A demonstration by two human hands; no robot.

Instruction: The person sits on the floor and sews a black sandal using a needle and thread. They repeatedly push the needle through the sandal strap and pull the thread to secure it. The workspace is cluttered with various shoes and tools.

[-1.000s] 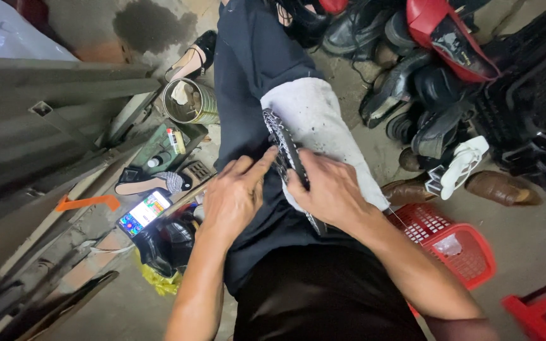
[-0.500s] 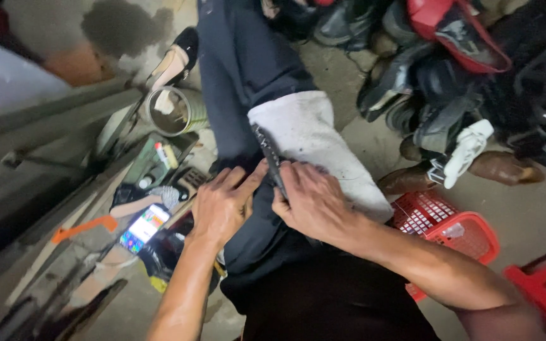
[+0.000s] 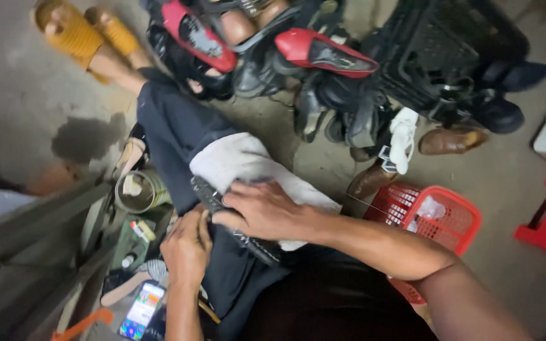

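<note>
- The work sits right in the lap: a dark patterned strap (image 3: pixel 235 218) (belt or sandal strap, hard to tell which) lying across a grey cloth (image 3: pixel 248 167) spread over the thigh.
- Right hand (image 3: pixel 263 211) is laid flat over the strap, fingers spread and pressing down, pinning it to the cloth rather than wrapped around it.
- Left hand (image 3: pixel 188 249) is curled in at the strap's near edge, fingertips bunched together at it; can't tell for sure if it's actually pinching the strap or just butting up against it.
- Handling guess: light and floppy, bends along its length, so it'll sag if lifted from one end only. The textured face looks grippy enough, not slippery.
- Best hold, I reckon, is at the edges with a pinch from each side, close to the spot being worked, with the cloth underneath as padding.
- Not fragile, though a thin strap could kink if folded hard.
- Around it: a tin (image 3: pixel 140 192) by the left knee, a phone (image 3: pixel 140 312) lit up on the floor, a red basket (image 3: pixel 440 221) to the right, and a heap of shoes (image 3: pixel 298 57) up ahead.
</note>
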